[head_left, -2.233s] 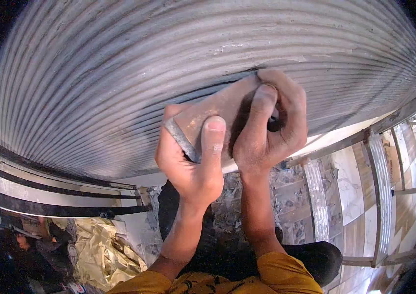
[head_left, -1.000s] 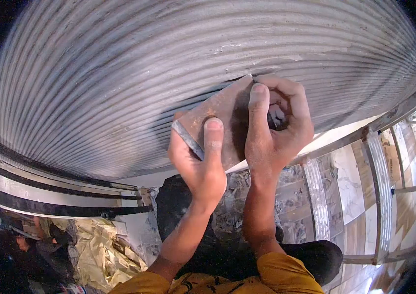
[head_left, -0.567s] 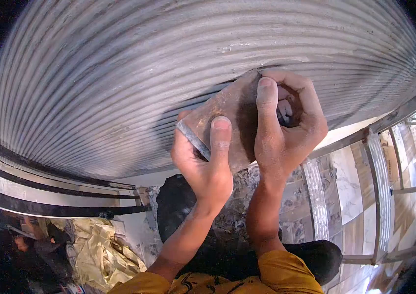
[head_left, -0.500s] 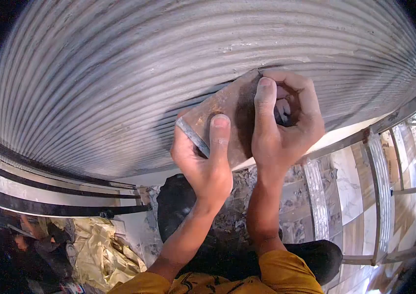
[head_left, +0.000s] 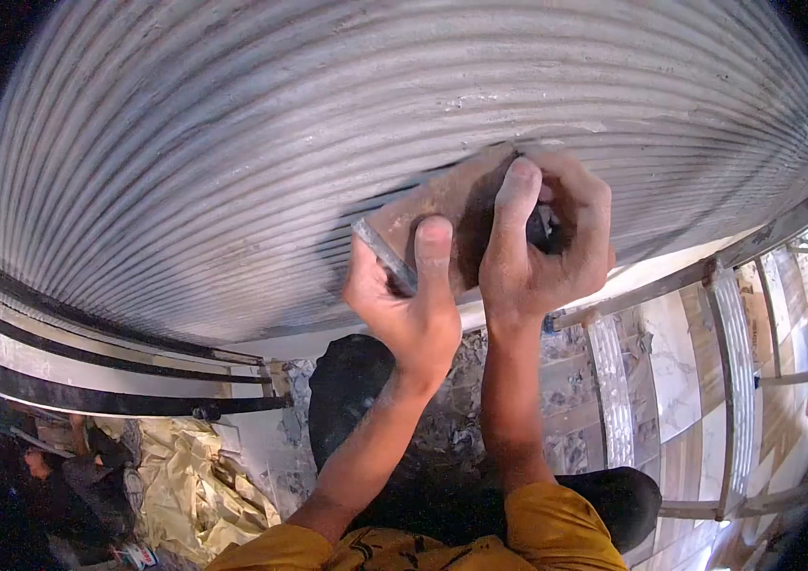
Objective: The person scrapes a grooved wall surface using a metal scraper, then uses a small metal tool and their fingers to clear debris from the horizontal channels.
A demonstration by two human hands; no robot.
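Observation:
Both my hands hold a flat rusty-brown plate with a grey left edge, tilted against the grooved grey-white wall panel. My left hand grips the plate's lower left, thumb on its face and fingers behind it. My right hand is closed at the right end, thumb pressing the face and fingers curled. A dark piece shows inside that grip; I cannot make out what it is. Pale dust coats both hands. The side facing the panel is hidden.
At right, a metal frame with ladder-like bars stands above a tiled floor. Dark rails run along the left. Crumpled tan sheeting lies at lower left, beside a person in dark clothes. Debris litters the floor below.
The plate and my hands have shifted slightly within the view, staying against the panel. The plate now looks more edge-on. Both grips are kept.

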